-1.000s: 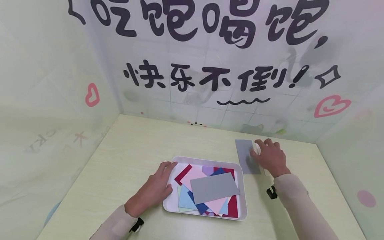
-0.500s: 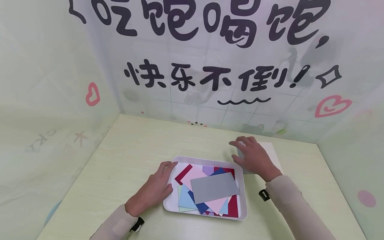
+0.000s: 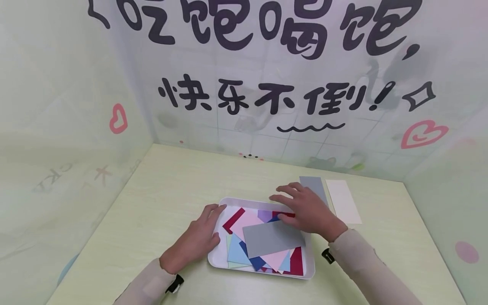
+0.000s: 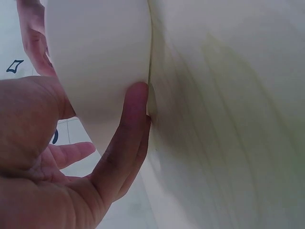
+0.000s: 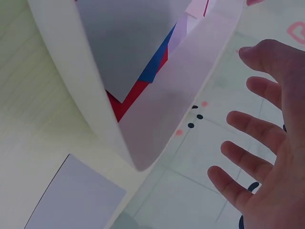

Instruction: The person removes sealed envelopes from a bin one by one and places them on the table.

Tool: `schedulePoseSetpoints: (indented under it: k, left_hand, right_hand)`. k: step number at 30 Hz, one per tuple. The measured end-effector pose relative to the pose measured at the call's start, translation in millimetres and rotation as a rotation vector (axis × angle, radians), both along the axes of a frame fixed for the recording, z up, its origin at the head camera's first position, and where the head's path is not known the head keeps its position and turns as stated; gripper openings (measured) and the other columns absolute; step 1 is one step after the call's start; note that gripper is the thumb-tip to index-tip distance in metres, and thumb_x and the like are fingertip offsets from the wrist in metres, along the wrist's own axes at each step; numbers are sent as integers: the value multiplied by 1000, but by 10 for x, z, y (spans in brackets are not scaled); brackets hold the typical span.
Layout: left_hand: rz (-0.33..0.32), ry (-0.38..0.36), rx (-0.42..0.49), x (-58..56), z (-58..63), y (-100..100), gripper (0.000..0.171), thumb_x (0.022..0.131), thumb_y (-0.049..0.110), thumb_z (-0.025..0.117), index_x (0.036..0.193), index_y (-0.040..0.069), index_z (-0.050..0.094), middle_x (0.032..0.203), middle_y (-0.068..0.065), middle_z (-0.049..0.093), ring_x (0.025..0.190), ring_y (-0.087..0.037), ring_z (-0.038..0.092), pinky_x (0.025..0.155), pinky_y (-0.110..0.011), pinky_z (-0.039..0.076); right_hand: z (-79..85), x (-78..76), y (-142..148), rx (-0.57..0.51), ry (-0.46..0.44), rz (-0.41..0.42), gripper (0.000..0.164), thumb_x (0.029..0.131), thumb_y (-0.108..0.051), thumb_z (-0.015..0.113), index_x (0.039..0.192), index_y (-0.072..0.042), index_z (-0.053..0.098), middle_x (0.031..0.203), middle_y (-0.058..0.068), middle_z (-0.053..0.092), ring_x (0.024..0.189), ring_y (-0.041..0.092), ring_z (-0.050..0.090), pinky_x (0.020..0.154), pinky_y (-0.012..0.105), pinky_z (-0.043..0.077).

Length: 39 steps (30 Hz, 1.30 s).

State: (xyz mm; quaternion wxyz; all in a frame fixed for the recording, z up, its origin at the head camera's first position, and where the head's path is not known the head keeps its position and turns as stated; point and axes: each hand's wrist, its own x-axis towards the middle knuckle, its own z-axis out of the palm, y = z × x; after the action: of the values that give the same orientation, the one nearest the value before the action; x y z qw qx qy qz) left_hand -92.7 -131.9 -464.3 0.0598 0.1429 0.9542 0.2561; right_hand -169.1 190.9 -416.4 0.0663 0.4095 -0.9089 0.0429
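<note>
In the head view a white tray [image 3: 213, 257] holds overlapping coloured cards, with a grey card [image 3: 267, 242] on top. Against the tray's left end rests my left hand [image 3: 192, 243]; in the left wrist view its extended fingers [image 4: 126, 138] touch the tray's outer wall. Over the tray's far right corner hovers my right hand [image 3: 309, 209], fingers spread and holding nothing, as the right wrist view confirms. A second grey card [image 3: 314, 188] lies on the table behind it, partly hidden. Beside that card is a pale pinkish card [image 3: 344, 202].
Under the top card are pink [image 3: 241, 224], dark red [image 3: 296, 263], light blue [image 3: 237, 250] and dark blue cards. A light wood table [image 3: 171, 182] bears everything. Printed translucent sheets [image 3: 244, 123] enclose it at the back and sides.
My right hand has moved left and nearer, from beside the grey card on the table to above the tray. This uncovers the pale card. The left hand stays at the tray.
</note>
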Motion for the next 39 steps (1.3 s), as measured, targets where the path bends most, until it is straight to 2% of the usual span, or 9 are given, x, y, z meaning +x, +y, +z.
schedulePoseSetpoints:
  k: [9,12,20,30,33,39]
  left_hand:
    - [4,-9,-2,-5,-1,-1,74,90,10,68,154,13,30,151,-12,30,78,-17,64,73,-28,56]
    - [5,-8,2,-1,-1,-4,75,89,10,68,154,13,30,151,-11,30,75,-16,63,71,-27,56]
    - [0,3,1,-1,-14,-6,76,89,12,69,154,14,30,150,-11,31,78,-16,64,74,-29,56]
    - [27,-9,1,8,-16,7,77,89,13,70,155,14,29,150,-8,32,81,-16,63,76,-29,56]
    - [40,-10,4,11,-18,16,77,89,13,70,155,14,28,150,-8,33,88,-18,64,79,-31,55]
    - [43,41,12,11,-46,20,83,88,11,71,156,9,23,147,-12,36,102,-24,63,83,-34,54]
  right_hand:
    - [-86,132,-115,-17,-66,161,49,88,-37,70,135,-32,59,138,0,55,125,22,47,93,41,48]
    - [-122,171,-139,-2,-76,189,49,88,-40,69,135,-33,59,138,-1,54,124,21,47,93,39,47]
    - [-190,272,-189,94,-160,166,53,88,-54,65,138,-40,56,145,-4,48,135,20,40,102,43,41]
    - [-248,349,-233,131,-164,214,55,84,-59,66,136,-41,57,142,-4,51,133,22,42,104,47,38]
    - [-250,375,-229,151,-174,214,56,84,-59,67,136,-42,55,143,-4,49,132,23,42,102,49,40]
    - [-243,401,-220,176,-206,199,59,81,-57,70,136,-42,55,146,-1,46,133,27,41,102,49,41]
